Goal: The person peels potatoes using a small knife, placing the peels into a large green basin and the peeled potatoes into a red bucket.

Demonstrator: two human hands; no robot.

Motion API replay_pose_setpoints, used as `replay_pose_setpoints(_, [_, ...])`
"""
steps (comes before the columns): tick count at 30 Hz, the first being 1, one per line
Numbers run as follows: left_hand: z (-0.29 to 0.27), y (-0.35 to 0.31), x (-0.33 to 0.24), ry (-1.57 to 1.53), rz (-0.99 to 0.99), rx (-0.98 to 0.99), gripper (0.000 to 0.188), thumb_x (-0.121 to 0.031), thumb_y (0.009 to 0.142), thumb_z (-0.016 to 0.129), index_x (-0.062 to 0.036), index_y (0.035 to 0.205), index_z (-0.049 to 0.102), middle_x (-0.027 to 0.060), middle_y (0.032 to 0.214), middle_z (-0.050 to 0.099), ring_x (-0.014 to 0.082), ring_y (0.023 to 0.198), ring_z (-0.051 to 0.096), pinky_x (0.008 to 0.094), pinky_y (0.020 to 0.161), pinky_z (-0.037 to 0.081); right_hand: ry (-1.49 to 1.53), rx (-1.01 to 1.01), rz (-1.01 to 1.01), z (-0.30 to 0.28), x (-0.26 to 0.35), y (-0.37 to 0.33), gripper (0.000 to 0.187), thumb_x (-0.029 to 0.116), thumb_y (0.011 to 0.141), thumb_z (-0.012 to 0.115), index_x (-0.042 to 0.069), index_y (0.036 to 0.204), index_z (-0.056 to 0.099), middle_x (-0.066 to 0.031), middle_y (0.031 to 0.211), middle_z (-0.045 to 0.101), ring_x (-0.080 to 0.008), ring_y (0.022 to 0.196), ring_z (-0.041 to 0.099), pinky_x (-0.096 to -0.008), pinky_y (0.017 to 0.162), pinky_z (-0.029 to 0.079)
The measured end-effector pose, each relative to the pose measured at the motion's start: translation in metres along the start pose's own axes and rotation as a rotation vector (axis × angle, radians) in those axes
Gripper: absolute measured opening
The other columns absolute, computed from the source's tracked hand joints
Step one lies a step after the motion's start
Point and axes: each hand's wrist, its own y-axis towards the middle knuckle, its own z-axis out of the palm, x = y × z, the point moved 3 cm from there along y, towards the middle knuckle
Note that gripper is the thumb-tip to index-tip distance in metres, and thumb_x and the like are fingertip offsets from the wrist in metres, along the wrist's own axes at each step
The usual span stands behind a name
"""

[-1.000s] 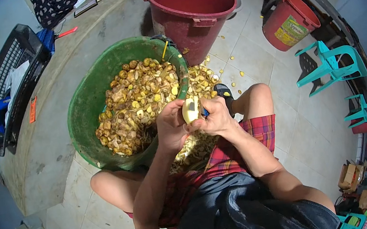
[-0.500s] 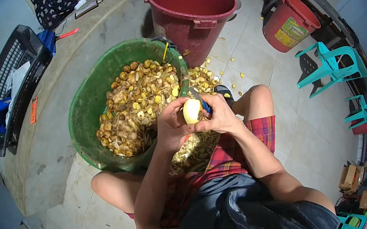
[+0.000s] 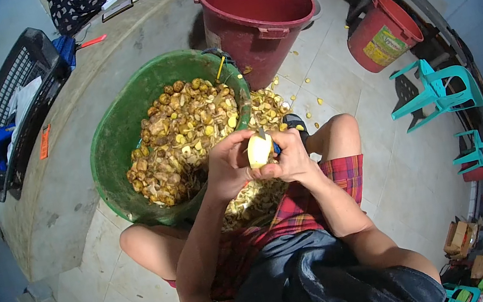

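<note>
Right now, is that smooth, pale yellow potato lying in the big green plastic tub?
No, the pale yellow potato is held in the left hand, with the right hand against it.

- Pale tiled floor (image 3: 387, 191): yellowish slices (image 3: 267, 107), green tub (image 3: 105, 157), large red bin (image 3: 254, 54), smaller red bin (image 3: 362, 42), turquoise chairs (image 3: 437, 85)
- Concrete ledge (image 3: 48, 226): black basket (image 3: 16, 82), orange strip (image 3: 45, 142)

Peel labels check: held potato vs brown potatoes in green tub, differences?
The held potato looks pale yellow and largely peeled; the brown potatoes look skin-on. The held potato sits between left hand and right hand; the brown potatoes lie heaped in the green tub. Both look rounded.
</note>
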Motion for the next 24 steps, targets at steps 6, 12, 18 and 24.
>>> replay_pose_setpoints(6, [-0.005, 0.002, -0.001, 0.13, 0.101, -0.101, 0.068, -0.005, 0.067, 0.086, 0.0055, 0.122, 0.047, 0.0113, 0.113, 0.058, 0.0178, 0.103, 0.058, 0.0318, 0.089, 0.05, -0.188, -0.109, -0.138, 0.002, -0.01, -0.007, 0.069, 0.067, 0.077, 0.062, -0.002, 0.071, 0.057, -0.019, 0.053, 0.054, -0.0356, 0.049, 0.059, -0.0401, 0.045, 0.044])
replay_pose_setpoints(12, [0.0, 0.01, -0.001, 0.166, 0.111, -0.158, 0.065, 0.004, 0.07, 0.081, 0.0076, 0.123, 0.044, 0.013, 0.114, 0.057, 0.0181, 0.105, 0.057, 0.0314, 0.092, 0.049, -0.388, -0.153, -0.196, -0.004, -0.011, -0.007, 0.062, 0.059, 0.087, 0.055, 0.001, 0.063, 0.052, -0.0196, 0.053, 0.053, -0.0373, 0.049, 0.058, -0.041, 0.044, 0.044])
replay_pose_setpoints(18, [-0.003, 0.01, -0.001, -0.106, -0.002, -0.156, 0.064, 0.007, 0.072, 0.075, 0.0071, 0.126, 0.042, 0.0125, 0.116, 0.056, 0.02, 0.107, 0.058, 0.0325, 0.093, 0.05, 0.04, -0.09, 0.09, -0.011, -0.008, -0.003, 0.064, 0.059, 0.087, 0.056, 0.0, 0.062, 0.048, -0.0126, 0.049, 0.045, -0.0246, 0.044, 0.05, -0.0369, 0.045, 0.041])
replay_pose_setpoints(24, [-0.001, 0.013, -0.009, -0.116, -0.026, -0.075, 0.068, 0.004, 0.068, 0.078, 0.0041, 0.126, 0.043, 0.0108, 0.116, 0.054, 0.0192, 0.105, 0.059, 0.0315, 0.091, 0.05, -0.076, 0.029, 0.136, -0.019, 0.005, 0.01, 0.076, 0.07, 0.059, 0.075, -0.002, 0.076, 0.058, -0.0057, 0.056, 0.047, -0.017, 0.053, 0.045, -0.0344, 0.052, 0.039])
